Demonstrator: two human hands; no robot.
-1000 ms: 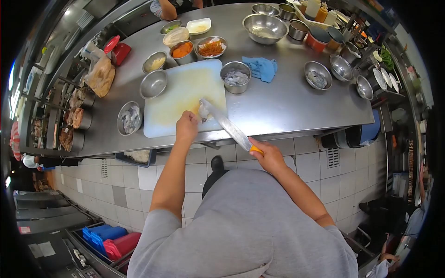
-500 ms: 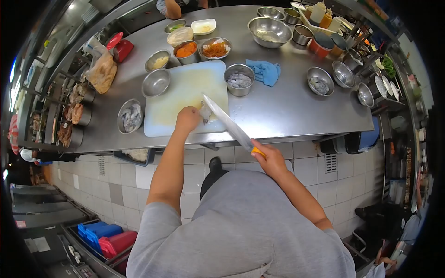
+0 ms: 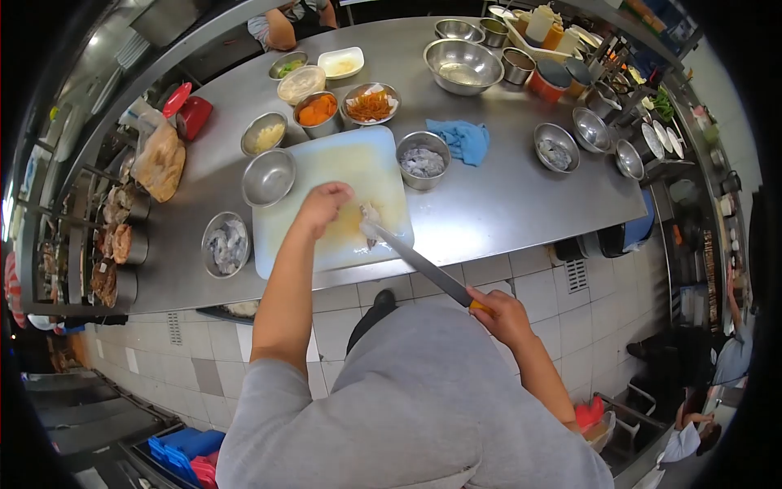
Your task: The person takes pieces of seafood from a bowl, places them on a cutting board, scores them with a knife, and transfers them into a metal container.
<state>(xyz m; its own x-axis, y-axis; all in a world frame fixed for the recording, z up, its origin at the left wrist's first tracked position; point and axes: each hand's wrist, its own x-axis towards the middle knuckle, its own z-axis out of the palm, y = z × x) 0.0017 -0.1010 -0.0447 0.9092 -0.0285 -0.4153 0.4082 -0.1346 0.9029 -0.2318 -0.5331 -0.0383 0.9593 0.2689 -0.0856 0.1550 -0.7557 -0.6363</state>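
My right hand (image 3: 503,318) grips the yellow handle of a long kitchen knife (image 3: 428,267). The blade's tip touches a small grey shrimp (image 3: 369,222) on the wet white cutting board (image 3: 281,236). Up and left of the shrimp, over the board, is my left hand (image 3: 324,207), its fingers curled closed; whatever they may hold is hidden. A metal bowl of raw grey shrimp (image 3: 226,244) stands left of the board, and a metal pot of shrimp pieces (image 3: 422,161) is at its right. Against the board's upper left sits a metal bowl with nothing in it (image 3: 270,178).
A blue cloth (image 3: 460,141) lies right of the pot. Behind the board stand bowls of orange pieces (image 3: 318,110) and shredded orange food (image 3: 371,104). A large metal bowl (image 3: 463,69) and sauce bottles (image 3: 544,26) are farther back. Another person's arm (image 3: 281,31) shows across the table.
My left hand has lifted away from the shrimp, up and left. The knife's tip has come down onto the shrimp, and the view has shifted slightly.
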